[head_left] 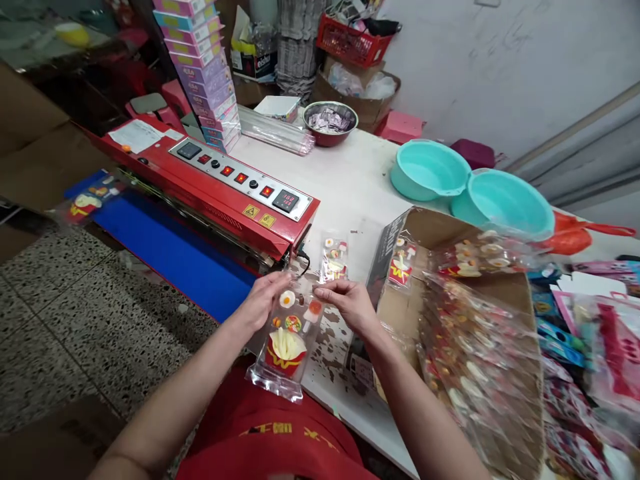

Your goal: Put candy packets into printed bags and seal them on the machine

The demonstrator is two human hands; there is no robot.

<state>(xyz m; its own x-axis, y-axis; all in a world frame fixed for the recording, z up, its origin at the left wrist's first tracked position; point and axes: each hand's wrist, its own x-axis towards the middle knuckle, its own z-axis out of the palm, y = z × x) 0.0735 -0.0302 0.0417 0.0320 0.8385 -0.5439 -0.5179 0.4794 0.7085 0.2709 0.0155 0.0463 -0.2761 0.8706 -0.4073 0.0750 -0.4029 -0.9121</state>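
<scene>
My left hand [265, 300] and right hand [347, 303] pinch a clear bag [287, 340] of food-shaped pieces; the carton [470, 333] holds many more.

The sealing machine [200, 193] is red, and its belt [170, 247] is plain blue. The basins [433, 170] at the table's [370, 167] far edge are turquoise; the table is white with brown blotches at its near edge. The floor [55, 300] is speckled black and grey.
</scene>
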